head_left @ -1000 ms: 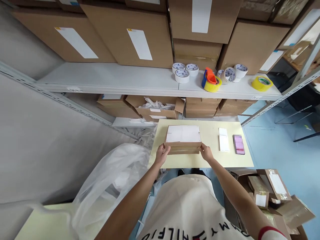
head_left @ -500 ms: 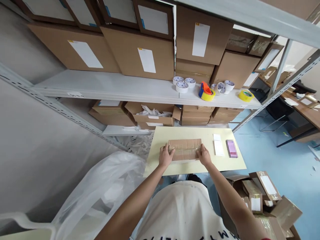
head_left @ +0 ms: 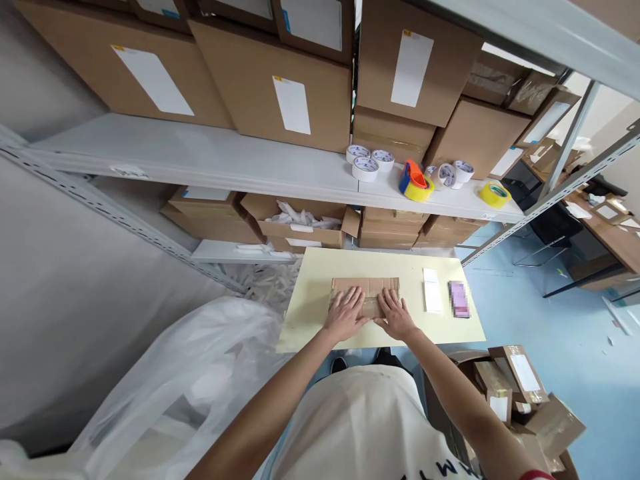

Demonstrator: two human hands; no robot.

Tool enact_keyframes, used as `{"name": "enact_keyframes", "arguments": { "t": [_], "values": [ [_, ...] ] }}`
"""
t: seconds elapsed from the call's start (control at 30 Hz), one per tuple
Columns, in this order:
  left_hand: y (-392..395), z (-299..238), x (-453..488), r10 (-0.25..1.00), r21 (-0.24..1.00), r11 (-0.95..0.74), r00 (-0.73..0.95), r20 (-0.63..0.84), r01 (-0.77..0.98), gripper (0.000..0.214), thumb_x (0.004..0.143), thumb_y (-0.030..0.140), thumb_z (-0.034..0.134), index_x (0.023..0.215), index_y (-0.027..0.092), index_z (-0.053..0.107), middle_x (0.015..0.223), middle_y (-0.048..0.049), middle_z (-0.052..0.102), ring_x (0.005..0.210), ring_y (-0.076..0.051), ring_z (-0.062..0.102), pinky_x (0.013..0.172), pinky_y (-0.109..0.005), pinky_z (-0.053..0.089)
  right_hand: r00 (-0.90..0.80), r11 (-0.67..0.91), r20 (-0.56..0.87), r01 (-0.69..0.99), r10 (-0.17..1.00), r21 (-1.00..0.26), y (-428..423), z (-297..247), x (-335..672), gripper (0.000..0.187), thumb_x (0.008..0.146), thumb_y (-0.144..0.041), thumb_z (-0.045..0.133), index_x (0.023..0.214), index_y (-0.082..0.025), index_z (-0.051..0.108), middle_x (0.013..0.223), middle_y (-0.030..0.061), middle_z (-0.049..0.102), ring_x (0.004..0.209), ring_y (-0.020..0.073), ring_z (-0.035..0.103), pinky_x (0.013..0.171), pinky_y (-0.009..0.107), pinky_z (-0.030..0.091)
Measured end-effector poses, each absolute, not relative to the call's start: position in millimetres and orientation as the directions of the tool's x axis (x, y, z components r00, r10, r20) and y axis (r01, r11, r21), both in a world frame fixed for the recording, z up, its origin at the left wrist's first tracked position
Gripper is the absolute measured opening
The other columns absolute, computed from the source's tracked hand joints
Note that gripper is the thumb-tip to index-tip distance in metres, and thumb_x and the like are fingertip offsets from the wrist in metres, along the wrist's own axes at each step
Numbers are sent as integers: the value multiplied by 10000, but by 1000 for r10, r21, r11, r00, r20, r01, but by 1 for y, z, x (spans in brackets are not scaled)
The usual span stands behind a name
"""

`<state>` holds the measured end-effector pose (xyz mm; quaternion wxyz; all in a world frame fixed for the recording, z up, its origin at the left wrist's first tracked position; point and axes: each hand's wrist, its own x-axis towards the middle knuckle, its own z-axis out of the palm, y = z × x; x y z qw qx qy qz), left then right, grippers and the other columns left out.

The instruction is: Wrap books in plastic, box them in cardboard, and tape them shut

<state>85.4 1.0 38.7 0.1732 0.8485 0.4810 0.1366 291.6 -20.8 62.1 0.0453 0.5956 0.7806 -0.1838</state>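
A brown cardboard box [head_left: 371, 288] with clear tape on its top lies on the pale yellow table [head_left: 310, 287]. My left hand [head_left: 346, 313] rests flat on the left half of its top, fingers stretched out. On the right half lies my right hand [head_left: 394, 315], also flat with its fingers extended. The two thumbs come close together at the box's near edge. Both palms hide much of the top's near side. To the right are a white paper slip [head_left: 432, 291] and a pinkish-purple item [head_left: 459, 299], blurred out.
A grey shelf [head_left: 240, 160] behind the table bears white tape rolls [head_left: 365, 169], a tape dispenser [head_left: 416, 183], a yellow tape roll [head_left: 495, 195] and large cartons [head_left: 280, 87]. Small boxes [head_left: 517, 373] are heaped at lower right. White plastic sheeting [head_left: 200, 373] lies at left.
Both hands have moved from gripping the box's two ends inward onto its top, where they now lie flat. The view has shifted slightly.
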Motion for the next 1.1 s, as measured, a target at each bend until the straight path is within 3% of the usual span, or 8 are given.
{"name": "enact_keyframes", "arguments": {
  "t": [0.17,0.3,0.4,0.5,0.63,0.77,0.9,1.1],
  "values": [
    [3,38,116,938,443,-309,346,-3,841,641,921,485,434,1460,140,428,1564,-187,328,1470,-355,253,1172,-583,186,-344,236,-130,829,930,-507,-18,42,316,827,901,-587,521,1559,-212,190,1638,156,82,1511,330,64,1160,558,263],
    [6,45,161,913,522,-357,407,19,775,639,941,460,409,1497,151,356,1592,-175,273,1483,-328,223,1167,-543,241,-203,182,35,775,979,-606,-19,17,360,713,954,-508,459,1548,-187,231,1639,154,96,1514,281,96,1172,490,293],
    [8,53,201,866,564,-433,498,44,704,613,945,416,424,1503,175,340,1607,-153,247,1492,-307,202,1179,-529,235,-52,-12,-97,827,994,-562,-13,-3,408,628,989,-385,403,1547,-163,223,1617,184,190,1496,272,200,1164,501,306],
    [11,57,244,797,584,-480,603,-21,655,546,939,399,452,1441,184,439,1600,-137,277,1488,-286,226,1190,-493,242,45,-177,-330,907,943,-382,1,-20,458,692,935,-260,507,1546,-125,211,1613,214,170,1499,310,163,1166,546,273],
    [15,42,290,712,613,-426,664,-226,665,467,922,401,485,1328,179,551,1545,-154,388,1455,-279,317,1167,-482,296,-49,-78,-495,969,867,-234,18,-36,502,836,841,-181,639,1548,-128,196,1623,198,117,1504,318,129,1187,553,206],
    [17,14,311,722,651,-238,580,-379,721,397,900,397,512,1206,176,638,1444,-162,523,1381,-276,442,1115,-445,376,-122,-19,-497,963,859,-270,14,-51,513,814,805,-86,637,1530,-135,270,1608,186,204,1496,305,195,1208,531,164],
    [26,-8,320,771,673,-4,431,-468,739,349,853,372,578,1133,185,670,1306,-144,643,1265,-272,565,1081,-411,412,-182,52,-408,950,894,-309,-8,-65,512,783,815,-105,629,1523,-136,295,1573,208,291,1459,332,298,1184,535,256],
    [58,-27,341,801,651,162,287,-526,742,421,822,278,628,1226,162,612,1304,-158,639,1100,-257,663,945,-379,504,-205,47,-407,930,890,-365,-27,-64,511,708,834,-99,612,1495,-144,364,1559,184,339,1451,326,318,1177,513,298]
  ]
}}
